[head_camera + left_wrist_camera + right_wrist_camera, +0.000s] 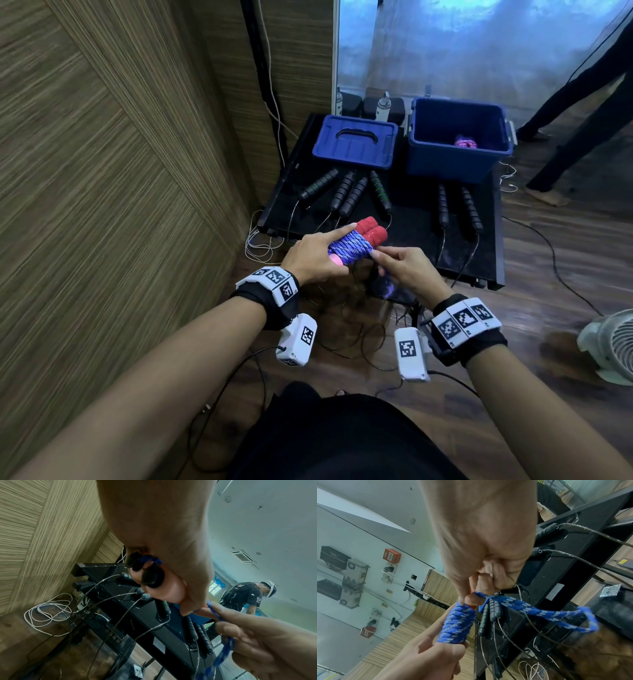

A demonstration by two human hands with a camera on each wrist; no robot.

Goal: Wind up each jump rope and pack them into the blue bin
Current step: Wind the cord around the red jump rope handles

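A blue-and-white jump rope (349,245) is wound round its two red handles (371,231). My left hand (322,255) grips this bundle at its near end, index finger stretched along the top. My right hand (378,257) pinches the rope's loose end right beside the coils. In the right wrist view that end forms a loop (544,613) hanging from the bundle (458,623). The blue bin (459,161) stands open at the table's far right with a pink wound rope (465,142) inside. Several black jump ropes (352,195) lie unwound on the table.
The bin's blue lid (354,142) lies left of the bin on the low black table (418,240). Thin black cords and a white cable (260,246) trail over the floor. A white fan (613,346) stands at the right. Another person's legs (579,116) are at the far right.
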